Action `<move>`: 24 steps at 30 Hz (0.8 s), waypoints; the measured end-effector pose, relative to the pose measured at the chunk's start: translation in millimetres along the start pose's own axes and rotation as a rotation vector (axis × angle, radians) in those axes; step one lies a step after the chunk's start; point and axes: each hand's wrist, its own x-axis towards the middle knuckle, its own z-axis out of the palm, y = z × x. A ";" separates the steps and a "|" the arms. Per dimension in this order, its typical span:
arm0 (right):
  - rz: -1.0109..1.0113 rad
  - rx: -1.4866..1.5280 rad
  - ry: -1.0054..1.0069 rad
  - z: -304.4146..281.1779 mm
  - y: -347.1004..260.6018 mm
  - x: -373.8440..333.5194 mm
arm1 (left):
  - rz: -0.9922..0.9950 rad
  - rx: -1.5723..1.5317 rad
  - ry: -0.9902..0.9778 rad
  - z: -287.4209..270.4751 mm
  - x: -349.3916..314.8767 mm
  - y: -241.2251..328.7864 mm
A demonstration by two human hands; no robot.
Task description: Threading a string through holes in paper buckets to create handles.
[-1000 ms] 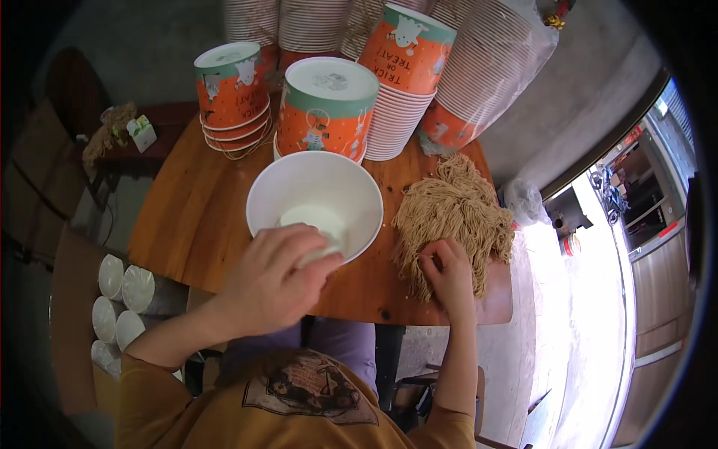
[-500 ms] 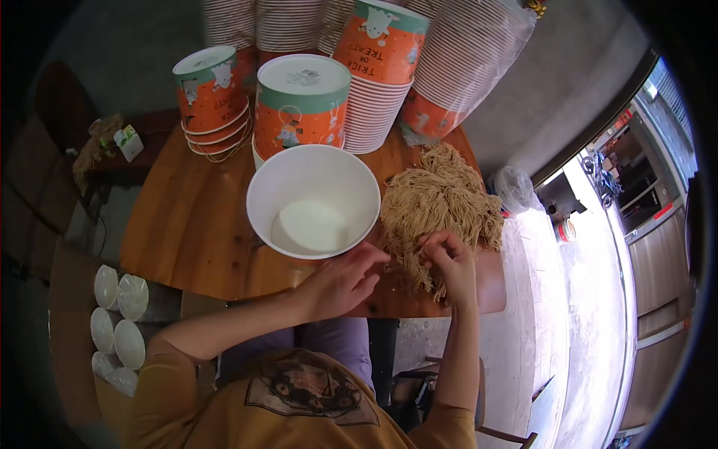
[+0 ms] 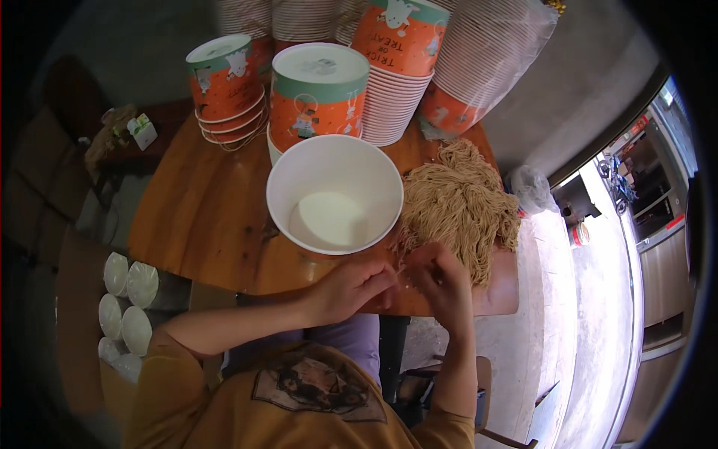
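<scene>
paper bucket [image 3: 335, 194] stands mouth-up on the wooden table [image 3: 202, 224], its white inside showing; the left hand [image 3: 350, 288], fingers curled, just this side; then the right hand [image 3: 443, 283], blurred, beside tan cords [image 3: 465, 202] — can't tell whether either grips anything.

Free over the wooden tabletop [image 3: 198, 224] forward-left of the left hand [image 3: 350, 286], blocked straight ahead by the white-lined paper bucket [image 3: 329, 173].
</scene>
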 end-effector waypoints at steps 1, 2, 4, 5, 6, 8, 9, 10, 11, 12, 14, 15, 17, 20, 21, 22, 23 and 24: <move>-0.090 -0.103 -0.048 3.8 0.5 -1.5 | -0.070 0.002 -0.043 -3.6 -7.8 2.5; -0.004 -0.097 -0.126 8.5 -3.4 -6.1 | -0.080 0.002 -0.037 -7.5 -15.2 5.4; 0.048 -0.154 -0.276 21.4 -25.7 -13.1 | -0.161 0.212 -0.041 -15.2 -30.6 12.2; -0.069 -0.190 -0.238 30.1 -30.8 -14.2 | -0.165 0.213 -0.041 -17.0 -36.7 14.0; -0.186 -0.226 -0.199 38.2 -33.5 -15.1 | -0.190 0.196 0.014 -18.1 -43.0 15.0; -0.311 -0.342 -0.140 47.3 -30.8 -17.9 | -0.216 0.182 0.068 -25.3 -51.7 20.6; -0.353 -0.389 -0.124 49.3 -34.8 -19.4 | -0.214 0.216 0.066 -30.0 -55.1 25.3; -0.401 -0.435 -0.109 51.3 -38.3 -22.2 | -0.209 0.253 0.069 -32.6 -60.1 30.5; -0.419 -0.456 -0.096 53.0 -39.6 -25.7 | -0.208 0.258 0.070 -33.7 -64.6 35.8; -0.423 -0.454 -0.093 54.6 -42.0 -28.0 | -0.137 0.327 0.083 -34.3 -68.6 40.9; -0.443 -0.413 0.008 56.5 -45.6 -29.4 | -0.065 0.394 0.090 -37.2 -67.5 45.1; -0.444 -0.415 0.013 56.1 -45.0 -30.5 | 0.220 0.534 0.148 -40.5 -63.8 47.3; -0.431 -0.381 0.180 55.5 -43.1 -34.0 | 0.508 0.667 0.203 -46.6 -53.5 53.2; -0.348 -0.507 0.334 56.7 -47.0 -30.8 | 0.683 0.967 0.341 -48.7 -29.0 62.3; -0.350 -0.507 0.336 58.0 -46.0 -31.0 | 0.589 0.959 0.305 -48.2 -22.7 60.2; -0.294 -0.450 0.340 58.8 -43.9 -31.2 | 0.498 0.951 0.269 -47.3 -18.7 59.2; -0.239 -0.392 0.342 59.0 -43.1 -31.3 | 0.503 0.953 0.270 -47.6 -18.0 59.2; -0.244 -0.391 0.343 58.5 -44.7 -31.6 | 0.462 0.952 0.243 -48.9 -18.5 59.6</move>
